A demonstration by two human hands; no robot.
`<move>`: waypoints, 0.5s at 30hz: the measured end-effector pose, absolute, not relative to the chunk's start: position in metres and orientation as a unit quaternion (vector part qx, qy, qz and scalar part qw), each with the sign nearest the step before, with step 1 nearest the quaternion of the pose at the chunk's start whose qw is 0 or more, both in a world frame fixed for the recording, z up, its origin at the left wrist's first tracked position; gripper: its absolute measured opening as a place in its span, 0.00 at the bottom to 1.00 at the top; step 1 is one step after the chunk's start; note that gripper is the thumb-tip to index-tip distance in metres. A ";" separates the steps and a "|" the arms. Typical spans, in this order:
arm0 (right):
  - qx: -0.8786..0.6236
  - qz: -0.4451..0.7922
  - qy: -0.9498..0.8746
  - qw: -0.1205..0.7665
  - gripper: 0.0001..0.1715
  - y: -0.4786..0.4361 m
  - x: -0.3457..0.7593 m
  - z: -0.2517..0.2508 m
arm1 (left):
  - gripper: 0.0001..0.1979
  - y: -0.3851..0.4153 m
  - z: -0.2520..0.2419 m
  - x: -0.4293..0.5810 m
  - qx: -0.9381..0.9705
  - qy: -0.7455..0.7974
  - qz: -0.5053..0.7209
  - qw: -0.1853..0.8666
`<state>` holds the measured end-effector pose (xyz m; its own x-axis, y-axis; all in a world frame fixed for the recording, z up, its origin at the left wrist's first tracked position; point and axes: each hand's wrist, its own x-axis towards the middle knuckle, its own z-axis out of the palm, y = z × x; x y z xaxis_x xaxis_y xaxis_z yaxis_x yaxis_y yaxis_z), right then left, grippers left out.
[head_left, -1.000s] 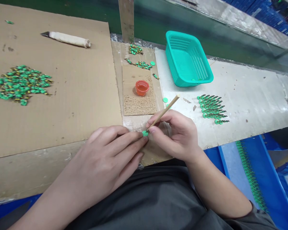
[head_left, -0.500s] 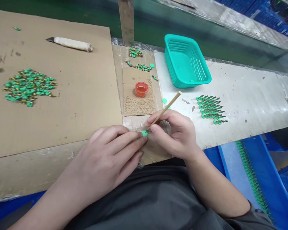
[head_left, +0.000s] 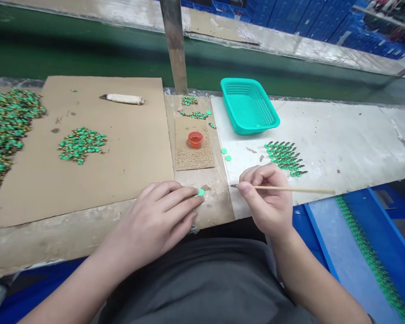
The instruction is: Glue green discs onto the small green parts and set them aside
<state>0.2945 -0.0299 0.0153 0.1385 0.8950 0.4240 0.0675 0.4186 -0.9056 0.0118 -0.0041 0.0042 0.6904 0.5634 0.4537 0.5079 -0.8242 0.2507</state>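
My left hand (head_left: 160,216) lies on the bench edge with its fingertips pinching a small green part (head_left: 201,192) against the cardboard. My right hand (head_left: 266,198) is closed round a thin wooden brush stick (head_left: 290,189) that lies level, its dark tip pointing left, a short way right of the green part. A small orange cup of liquid (head_left: 195,139) stands on a speckled cardboard piece (head_left: 193,155) just beyond the hands.
A teal plastic basket (head_left: 248,105) sits at the back right. Rows of green parts (head_left: 285,156) lie on the white surface. Piles of green parts (head_left: 81,144) lie on the big cardboard sheet, a larger heap (head_left: 3,130) at far left. A wrapped knife (head_left: 123,98) lies behind. A blue tray (head_left: 364,265) holds a row of parts.
My right hand has pulled the brush away from the green part and swung the stick down to level, pointing right. The view has lifted, showing more of the bench.
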 end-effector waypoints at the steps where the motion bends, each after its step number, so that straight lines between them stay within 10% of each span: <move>1: -0.434 0.334 -0.561 0.621 0.20 -0.033 0.296 0.015 | 0.13 -0.004 0.004 0.012 0.918 0.290 0.264 0.052; 15: -0.433 0.229 -0.781 0.388 0.09 -0.022 0.280 0.000 | 0.13 0.000 0.005 0.011 0.918 0.265 0.288 0.066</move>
<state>0.2798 -0.0215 -0.0003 -0.3246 0.8533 0.4081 0.4981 0.5210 -0.6932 0.0106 0.0001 0.0045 0.6931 0.5253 0.4937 0.4490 -0.8504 0.2743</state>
